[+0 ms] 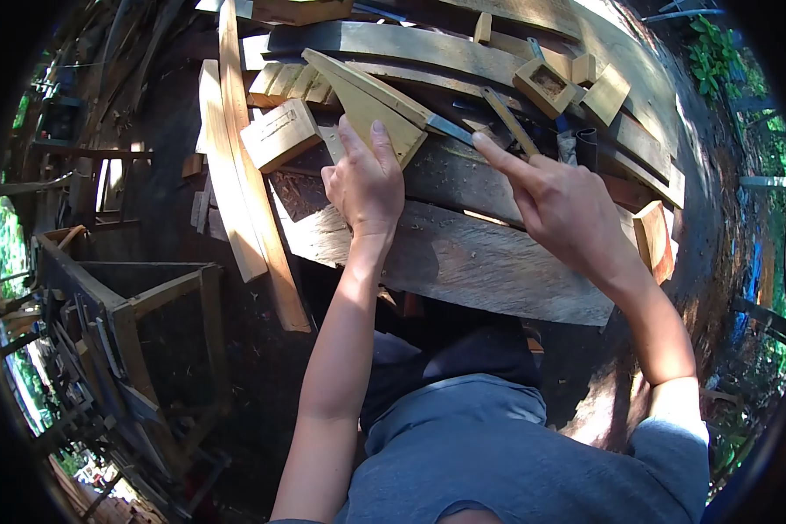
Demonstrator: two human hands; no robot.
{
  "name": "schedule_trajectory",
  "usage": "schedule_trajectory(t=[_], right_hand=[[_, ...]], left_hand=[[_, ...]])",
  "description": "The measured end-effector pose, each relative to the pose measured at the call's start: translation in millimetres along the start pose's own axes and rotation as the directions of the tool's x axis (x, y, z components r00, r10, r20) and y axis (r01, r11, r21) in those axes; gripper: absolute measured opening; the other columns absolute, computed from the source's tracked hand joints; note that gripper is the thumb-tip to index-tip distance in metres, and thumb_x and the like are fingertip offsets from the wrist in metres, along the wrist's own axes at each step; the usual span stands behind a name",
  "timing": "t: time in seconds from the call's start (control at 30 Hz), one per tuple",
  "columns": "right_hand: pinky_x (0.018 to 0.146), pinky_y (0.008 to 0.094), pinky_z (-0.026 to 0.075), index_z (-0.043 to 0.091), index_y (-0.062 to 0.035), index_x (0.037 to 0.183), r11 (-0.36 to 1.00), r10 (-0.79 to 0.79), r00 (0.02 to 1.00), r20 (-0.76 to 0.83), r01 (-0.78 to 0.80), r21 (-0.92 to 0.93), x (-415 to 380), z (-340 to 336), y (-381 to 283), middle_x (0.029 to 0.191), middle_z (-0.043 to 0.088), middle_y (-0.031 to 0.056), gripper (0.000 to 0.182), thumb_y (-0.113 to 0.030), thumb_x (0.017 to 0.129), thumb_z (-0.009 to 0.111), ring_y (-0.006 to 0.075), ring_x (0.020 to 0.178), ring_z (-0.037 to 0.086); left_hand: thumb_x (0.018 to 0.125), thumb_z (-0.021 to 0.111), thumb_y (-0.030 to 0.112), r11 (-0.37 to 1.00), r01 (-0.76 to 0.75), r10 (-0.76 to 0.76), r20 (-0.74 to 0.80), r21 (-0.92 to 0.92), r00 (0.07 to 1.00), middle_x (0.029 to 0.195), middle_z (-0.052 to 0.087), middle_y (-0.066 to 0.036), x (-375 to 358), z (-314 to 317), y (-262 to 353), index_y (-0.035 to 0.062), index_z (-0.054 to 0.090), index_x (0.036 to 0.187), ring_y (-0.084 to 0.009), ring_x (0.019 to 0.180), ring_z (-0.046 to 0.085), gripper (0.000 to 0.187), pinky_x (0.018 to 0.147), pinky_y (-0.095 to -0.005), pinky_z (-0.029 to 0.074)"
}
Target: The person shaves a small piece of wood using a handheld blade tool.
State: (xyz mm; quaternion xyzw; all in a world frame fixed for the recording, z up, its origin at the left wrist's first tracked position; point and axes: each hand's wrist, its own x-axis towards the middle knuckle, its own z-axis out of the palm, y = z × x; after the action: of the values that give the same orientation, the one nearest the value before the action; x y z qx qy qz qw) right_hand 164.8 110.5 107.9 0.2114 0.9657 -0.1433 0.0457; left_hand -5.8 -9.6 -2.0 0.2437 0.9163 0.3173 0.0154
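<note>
My left hand (364, 179) presses its thumb and fingers against a pale, wedge-shaped wooden piece (371, 118) on the bench. At the right end of that piece lies a narrow, flat metal blade (451, 129), which looks like a chisel's. It runs back to the index fingertip of my right hand (559, 196). That finger is stretched along the blade while the other fingers curl under; any handle is hidden in the palm. Just beyond my right hand rests a slim wooden strip (508, 120). A wooden block with a slot (279, 134) sits left of the wedge.
The rough plank bench (489, 266) spans the area before me. Long battens (240, 166) jut past its left side. A hollowed block (544, 86) and other offcuts (607, 92) lie at the back right. A wooden frame (131, 301) stands on the ground at left.
</note>
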Motion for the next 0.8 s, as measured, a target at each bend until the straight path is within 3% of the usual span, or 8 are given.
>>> schedule_trajectory(t=[0.07,0.17,0.27,0.37,0.47,0.6,0.8], right_hand=[[0.062,0.0449,0.051,0.048,-0.031,0.146,0.998,-0.056,0.989,-0.135,0.053,-0.028,8,8,0,0.073,0.061,0.0139,0.052,-0.014,0.097,0.052,0.0316,0.068,0.065],[0.059,0.0445,0.051,0.047,-0.0312,0.147,0.994,-0.105,0.979,-0.177,0.096,-0.055,15,13,3,0.073,0.06,0.0132,0.053,-0.015,0.097,0.053,0.0311,0.066,0.065],[0.059,0.0439,0.051,0.046,-0.0307,0.147,0.999,-0.037,0.997,-0.065,0.036,-0.022,-1,4,4,0.074,0.061,0.0133,0.053,-0.015,0.097,0.053,0.0317,0.065,0.065],[0.06,0.0441,0.052,0.047,-0.0304,0.147,0.995,-0.076,0.985,-0.153,0.066,-0.069,4,9,0,0.073,0.06,0.0126,0.054,-0.014,0.096,0.054,0.0315,0.064,0.065],[0.058,0.0423,0.056,0.051,-0.0274,0.144,0.984,-0.104,0.981,-0.162,0.078,-0.161,9,9,-4,0.074,0.065,0.0129,0.052,-0.016,0.093,0.054,0.0293,0.062,0.067],[0.055,0.0426,0.053,0.047,-0.0305,0.146,0.985,-0.06,0.995,-0.08,0.046,-0.168,-3,3,-4,0.073,0.06,0.0106,0.055,-0.013,0.095,0.055,0.0284,0.058,0.064],[0.051,0.0411,0.052,0.048,-0.0304,0.146,0.969,-0.155,0.962,-0.227,0.103,-0.223,6,10,-3,0.072,0.06,0.0105,0.058,-0.01,0.093,0.056,0.0284,0.053,0.062]], left_hand=[[0.103,0.037,0.041,1.0,-0.011,0.011,-0.024,0.009,1.0,0.08,0.072,-0.02,1,0,1,0.0007,0.042,0.137,-0.0368,0.08,0.07,0.053,0.086,-0.0426,0.043],[0.104,0.037,0.041,0.999,-0.03,0.03,-0.032,0.013,0.999,0.081,0.072,-0.02,2,3,-2,0.001,0.042,0.138,-0.0368,0.08,0.07,0.053,0.087,-0.0424,0.043],[0.103,0.037,0.041,0.998,0.014,-0.014,-0.002,0.053,1.0,0.082,0.072,-0.02,2,0,1,0.0015,0.043,0.138,-0.0369,0.08,0.07,0.053,0.087,-0.0422,0.043],[0.103,0.036,0.042,0.999,-0.036,0.037,-0.069,0.009,0.997,0.083,0.072,-0.02,1,6,-3,0.0014,0.043,0.138,-0.0369,0.081,0.07,0.054,0.087,-0.0419,0.043],[0.103,0.037,0.042,1.0,-0.022,0.023,-0.034,0.011,0.999,0.083,0.072,-0.02,1,1,0,0.0009,0.043,0.138,-0.0368,0.082,0.07,0.054,0.087,-0.0416,0.043],[0.103,0.037,0.042,0.998,0.025,-0.025,-0.009,0.06,1.0,0.082,0.072,-0.02,2,2,-1,0.0006,0.043,0.138,-0.0366,0.082,0.07,0.054,0.087,-0.0417,0.043],[0.103,0.037,0.042,0.999,-0.04,0.04,-0.065,-0.002,0.997,0.081,0.072,-0.021,2,2,-2,0.0003,0.043,0.138,-0.0371,0.08,0.07,0.055,0.086,-0.0424,0.044]])
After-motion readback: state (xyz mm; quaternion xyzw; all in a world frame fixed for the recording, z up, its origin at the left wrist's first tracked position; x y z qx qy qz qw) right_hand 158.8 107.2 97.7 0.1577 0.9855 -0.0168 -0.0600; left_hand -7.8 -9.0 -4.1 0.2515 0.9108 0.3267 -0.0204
